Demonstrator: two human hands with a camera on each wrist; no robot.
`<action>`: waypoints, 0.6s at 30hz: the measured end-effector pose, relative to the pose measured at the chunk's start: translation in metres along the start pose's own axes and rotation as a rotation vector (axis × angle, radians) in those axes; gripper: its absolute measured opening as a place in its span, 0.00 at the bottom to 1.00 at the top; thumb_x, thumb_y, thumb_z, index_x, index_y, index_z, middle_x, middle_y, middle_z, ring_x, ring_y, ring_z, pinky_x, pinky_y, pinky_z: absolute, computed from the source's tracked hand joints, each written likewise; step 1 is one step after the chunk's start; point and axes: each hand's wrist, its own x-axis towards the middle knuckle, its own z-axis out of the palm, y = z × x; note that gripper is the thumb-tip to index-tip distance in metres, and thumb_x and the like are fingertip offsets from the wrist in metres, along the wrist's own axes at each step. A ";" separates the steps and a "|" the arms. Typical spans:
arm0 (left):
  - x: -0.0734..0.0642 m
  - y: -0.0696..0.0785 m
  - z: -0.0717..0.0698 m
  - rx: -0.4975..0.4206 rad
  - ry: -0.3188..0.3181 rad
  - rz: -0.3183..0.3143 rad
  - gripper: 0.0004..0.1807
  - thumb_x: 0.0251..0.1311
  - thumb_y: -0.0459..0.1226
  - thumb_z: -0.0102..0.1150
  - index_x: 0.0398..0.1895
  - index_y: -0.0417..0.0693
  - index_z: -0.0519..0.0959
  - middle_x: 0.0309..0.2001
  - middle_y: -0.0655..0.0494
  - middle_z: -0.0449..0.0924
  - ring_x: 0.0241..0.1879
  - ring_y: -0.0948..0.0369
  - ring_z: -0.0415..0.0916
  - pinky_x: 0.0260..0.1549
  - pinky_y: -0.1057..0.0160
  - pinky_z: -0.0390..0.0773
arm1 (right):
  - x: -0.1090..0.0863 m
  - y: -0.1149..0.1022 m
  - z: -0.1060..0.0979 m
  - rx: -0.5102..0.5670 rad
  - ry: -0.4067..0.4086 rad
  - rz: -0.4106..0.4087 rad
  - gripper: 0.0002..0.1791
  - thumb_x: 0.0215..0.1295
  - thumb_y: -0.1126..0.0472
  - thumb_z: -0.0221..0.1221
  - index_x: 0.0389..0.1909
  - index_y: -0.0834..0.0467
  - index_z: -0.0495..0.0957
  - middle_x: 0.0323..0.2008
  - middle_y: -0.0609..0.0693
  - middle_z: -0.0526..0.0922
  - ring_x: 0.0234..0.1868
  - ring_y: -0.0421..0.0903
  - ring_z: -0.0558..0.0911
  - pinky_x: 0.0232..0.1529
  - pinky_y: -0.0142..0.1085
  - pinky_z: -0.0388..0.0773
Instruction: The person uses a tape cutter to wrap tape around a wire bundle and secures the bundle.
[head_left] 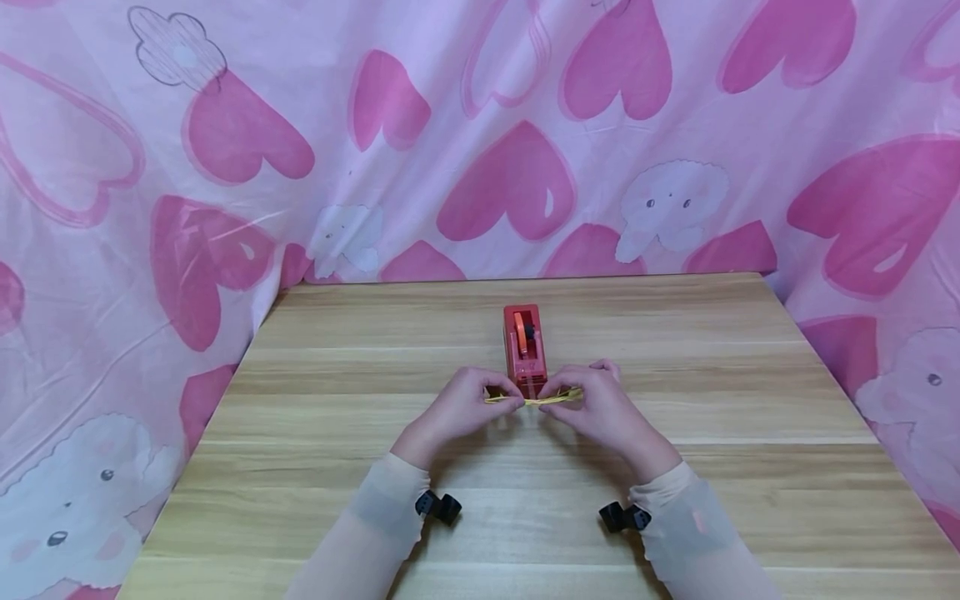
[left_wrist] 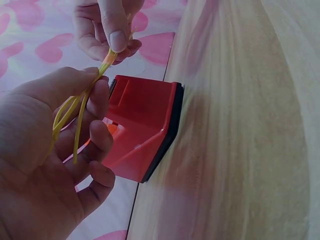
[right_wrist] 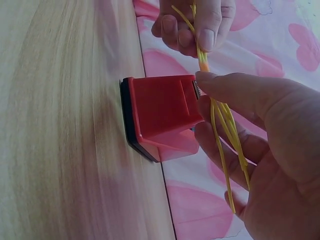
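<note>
A thin bundle of yellow strands stretches between the two hands, just in front of a red tape dispenser. My left hand pinches one side of the bundle between thumb and forefinger, its other fingers loosely bent. On the opposite side, the right hand pinches it the same way. Loose strand ends fan across the left palm in the left wrist view, and longer yellow ends hang over the right fingers in the right wrist view. Between the fingertips the short stretch of bundle looks orange-tinged.
The dispenser has a dark base, a toothed cutter at its near end and an orange wheel inside. It stands on a wood-grain table. A pink cloth with hearts hangs behind and at both sides.
</note>
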 end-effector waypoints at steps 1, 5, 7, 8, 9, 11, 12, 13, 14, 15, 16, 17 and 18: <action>0.000 0.000 0.001 0.003 0.005 0.002 0.04 0.66 0.43 0.68 0.38 0.57 0.90 0.35 0.67 0.88 0.33 0.67 0.77 0.37 0.67 0.76 | 0.000 0.000 0.000 -0.003 0.000 0.008 0.11 0.56 0.61 0.77 0.37 0.44 0.87 0.38 0.36 0.90 0.43 0.39 0.87 0.65 0.60 0.50; 0.000 0.000 0.002 0.013 0.020 -0.002 0.03 0.66 0.43 0.69 0.37 0.58 0.90 0.36 0.68 0.88 0.31 0.67 0.74 0.34 0.67 0.74 | -0.001 0.000 0.000 -0.020 0.000 0.024 0.10 0.56 0.59 0.77 0.36 0.44 0.87 0.38 0.36 0.90 0.44 0.38 0.87 0.64 0.56 0.49; -0.001 0.000 0.003 0.016 0.027 -0.003 0.03 0.66 0.43 0.69 0.37 0.58 0.90 0.36 0.67 0.88 0.30 0.67 0.73 0.33 0.67 0.74 | -0.002 0.000 0.000 -0.022 -0.002 0.030 0.10 0.57 0.59 0.76 0.37 0.43 0.87 0.39 0.36 0.90 0.44 0.39 0.87 0.65 0.56 0.49; -0.001 0.000 0.004 0.019 0.032 0.002 0.03 0.66 0.43 0.69 0.37 0.58 0.90 0.37 0.67 0.88 0.30 0.68 0.73 0.33 0.68 0.74 | -0.002 0.000 0.000 -0.023 -0.004 0.034 0.10 0.57 0.59 0.76 0.37 0.44 0.87 0.39 0.36 0.90 0.45 0.39 0.87 0.65 0.57 0.49; -0.001 0.000 0.004 0.024 0.036 0.005 0.03 0.66 0.43 0.69 0.37 0.57 0.90 0.37 0.67 0.88 0.29 0.68 0.73 0.32 0.68 0.74 | -0.002 0.000 0.000 -0.023 -0.007 0.038 0.10 0.57 0.59 0.76 0.37 0.44 0.87 0.39 0.36 0.90 0.45 0.40 0.87 0.66 0.59 0.49; -0.001 0.001 0.005 0.037 0.048 0.014 0.03 0.65 0.42 0.70 0.37 0.57 0.90 0.37 0.66 0.88 0.30 0.68 0.74 0.33 0.68 0.75 | -0.003 0.000 0.000 -0.028 -0.013 0.055 0.09 0.58 0.58 0.76 0.37 0.44 0.87 0.40 0.37 0.90 0.46 0.41 0.87 0.68 0.62 0.48; -0.001 0.001 0.005 0.045 0.055 0.020 0.03 0.65 0.42 0.70 0.37 0.56 0.90 0.37 0.65 0.88 0.31 0.69 0.75 0.34 0.69 0.76 | -0.003 0.000 0.000 -0.034 -0.017 0.062 0.09 0.58 0.58 0.76 0.37 0.43 0.87 0.40 0.37 0.90 0.47 0.42 0.87 0.68 0.63 0.47; -0.001 0.002 0.006 0.057 0.063 0.026 0.03 0.65 0.42 0.70 0.37 0.56 0.90 0.38 0.65 0.88 0.32 0.69 0.76 0.35 0.69 0.76 | -0.003 -0.001 0.000 -0.043 -0.021 0.070 0.09 0.58 0.58 0.76 0.37 0.43 0.87 0.40 0.37 0.90 0.47 0.42 0.87 0.69 0.65 0.46; -0.001 0.002 0.006 0.068 0.071 0.032 0.03 0.64 0.41 0.70 0.36 0.56 0.90 0.37 0.65 0.89 0.32 0.70 0.76 0.35 0.69 0.77 | -0.003 -0.001 -0.001 -0.054 -0.025 0.077 0.09 0.58 0.58 0.76 0.37 0.43 0.88 0.40 0.37 0.90 0.48 0.43 0.87 0.69 0.65 0.45; -0.002 0.002 0.006 0.076 0.076 0.039 0.02 0.64 0.41 0.70 0.36 0.56 0.90 0.37 0.65 0.89 0.33 0.70 0.77 0.36 0.69 0.77 | -0.003 -0.001 -0.002 -0.067 -0.029 0.080 0.09 0.58 0.57 0.76 0.37 0.43 0.88 0.41 0.37 0.90 0.48 0.43 0.87 0.69 0.66 0.44; -0.002 0.002 0.007 0.084 0.081 0.046 0.02 0.64 0.41 0.71 0.36 0.56 0.90 0.37 0.65 0.89 0.34 0.70 0.77 0.37 0.69 0.77 | -0.002 -0.002 -0.002 -0.078 -0.031 0.084 0.09 0.58 0.57 0.76 0.37 0.42 0.88 0.40 0.37 0.91 0.48 0.43 0.88 0.70 0.66 0.43; -0.002 0.002 0.007 0.090 0.086 0.052 0.02 0.64 0.41 0.71 0.36 0.56 0.90 0.37 0.65 0.89 0.35 0.70 0.78 0.38 0.69 0.78 | -0.002 -0.003 -0.003 -0.093 -0.033 0.083 0.09 0.58 0.57 0.76 0.38 0.42 0.88 0.40 0.37 0.91 0.49 0.43 0.88 0.70 0.66 0.42; -0.002 0.002 0.007 0.093 0.089 0.056 0.02 0.64 0.40 0.71 0.36 0.55 0.90 0.37 0.64 0.89 0.35 0.70 0.78 0.38 0.68 0.78 | -0.002 -0.004 -0.005 -0.105 -0.035 0.082 0.09 0.58 0.56 0.76 0.38 0.42 0.89 0.40 0.37 0.91 0.48 0.43 0.88 0.70 0.67 0.42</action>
